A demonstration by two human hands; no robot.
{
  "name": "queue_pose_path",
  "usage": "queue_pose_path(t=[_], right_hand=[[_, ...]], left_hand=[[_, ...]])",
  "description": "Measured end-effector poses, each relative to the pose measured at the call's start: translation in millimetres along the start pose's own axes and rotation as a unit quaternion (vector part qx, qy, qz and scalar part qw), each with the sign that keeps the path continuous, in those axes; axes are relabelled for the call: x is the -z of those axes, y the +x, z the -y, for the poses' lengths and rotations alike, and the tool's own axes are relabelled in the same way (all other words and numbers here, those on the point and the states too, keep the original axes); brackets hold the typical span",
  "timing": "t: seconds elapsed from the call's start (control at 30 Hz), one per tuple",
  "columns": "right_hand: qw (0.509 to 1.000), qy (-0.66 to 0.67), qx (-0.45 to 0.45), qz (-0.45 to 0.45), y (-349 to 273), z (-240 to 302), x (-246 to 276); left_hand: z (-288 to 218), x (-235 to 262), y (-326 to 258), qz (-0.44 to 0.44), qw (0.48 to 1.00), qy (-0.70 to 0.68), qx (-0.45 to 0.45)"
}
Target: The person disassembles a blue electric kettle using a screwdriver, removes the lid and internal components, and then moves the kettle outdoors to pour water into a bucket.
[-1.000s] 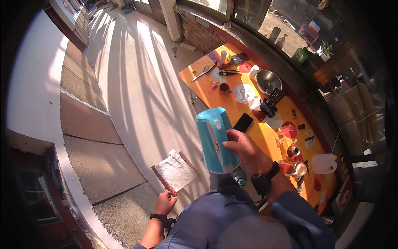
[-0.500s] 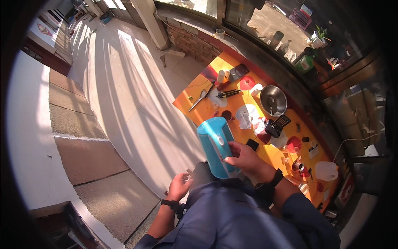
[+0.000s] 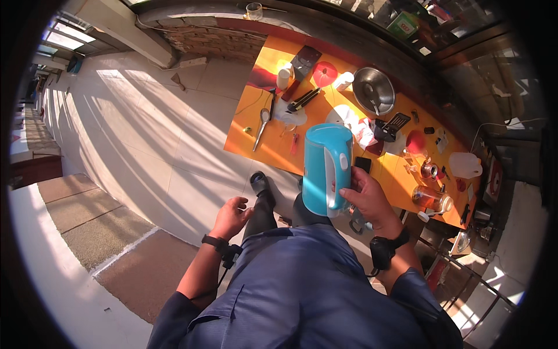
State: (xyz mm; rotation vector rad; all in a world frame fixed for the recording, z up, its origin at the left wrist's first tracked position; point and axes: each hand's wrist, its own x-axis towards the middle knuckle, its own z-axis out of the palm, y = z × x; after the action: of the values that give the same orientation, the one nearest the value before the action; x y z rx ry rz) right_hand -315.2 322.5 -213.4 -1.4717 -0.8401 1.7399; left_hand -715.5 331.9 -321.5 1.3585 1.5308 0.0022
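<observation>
right hand (image 3: 367, 199) clamped on the smooth blue plastic kettle (image 3: 325, 168) near the orange table (image 3: 261, 125); left hand (image 3: 231, 217) loosely curled, empty.

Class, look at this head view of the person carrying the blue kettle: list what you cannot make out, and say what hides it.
- Inside of the blue kettle: lid shut, head view.
- Right hand fingertips: wrapped behind the kettle's handle.
- Table near edge: partly covered by kettle and hand.
- Small items beside the metal bowl: too small.
- Left hand: palm turned away.
</observation>
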Motion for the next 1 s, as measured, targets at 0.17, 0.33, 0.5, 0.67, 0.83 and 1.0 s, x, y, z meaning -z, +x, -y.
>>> queue_pose_path(t=[0.17,0.33,0.5,0.67,0.83,1.0], right_hand=[[0.994,0.065,0.037,-0.082,-5,-8,1],[0.986,0.106,0.036,-0.125,-6,-8,12],[0.983,0.123,0.022,-0.138,5,-5,16],[0.971,0.167,0.013,-0.168,4,3,9],[0.954,0.169,-0.029,-0.245,6,15,-11],[0.923,0.175,-0.058,-0.337,13,28,-43]], left_hand=[[-16,62,42,0.0,0.998,0.065,-0.02],[-46,100,90,-0.023,0.997,0.074,-0.031],[-58,148,147,-0.096,0.992,0.062,-0.052],[-105,200,222,-0.163,0.981,0.038,-0.099],[-175,236,314,-0.195,0.957,0.094,-0.193],[-231,265,415,-0.266,0.915,0.158,-0.258]])
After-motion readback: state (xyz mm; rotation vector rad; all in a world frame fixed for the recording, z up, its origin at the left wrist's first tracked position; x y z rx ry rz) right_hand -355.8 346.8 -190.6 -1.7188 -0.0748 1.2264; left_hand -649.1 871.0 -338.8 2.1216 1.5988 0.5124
